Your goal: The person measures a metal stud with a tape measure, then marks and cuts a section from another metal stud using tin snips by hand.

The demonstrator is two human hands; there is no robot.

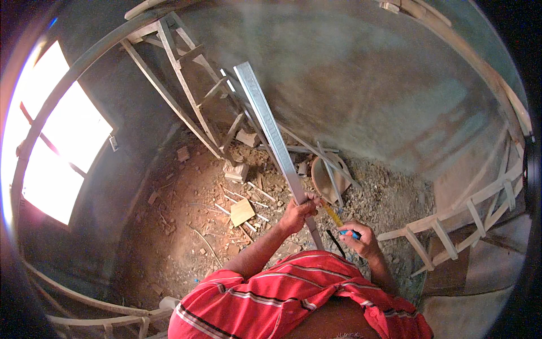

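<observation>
A long pale metal channel (265,127) rises diagonally from my body toward the top centre. My left hand (299,212) is closed round its lower part, beside the end of a yellow tape blade (330,212). My right hand (360,240), lower and to the right, grips a blue tape measure (350,234), with the blade stretched up toward my left hand. Whether my left fingers also pinch the blade's tip is unclear. A dark strap (335,242) shows just left of my right hand.
Wooden ladders stand upper left (197,101) and at right (443,237). Rubble (180,220) covers the floor, with a yellow square board (241,212), a round pan (322,175), offcuts and loose strips. Curved timber rails (84,56) cross the edges; a bright window (51,135) is at left.
</observation>
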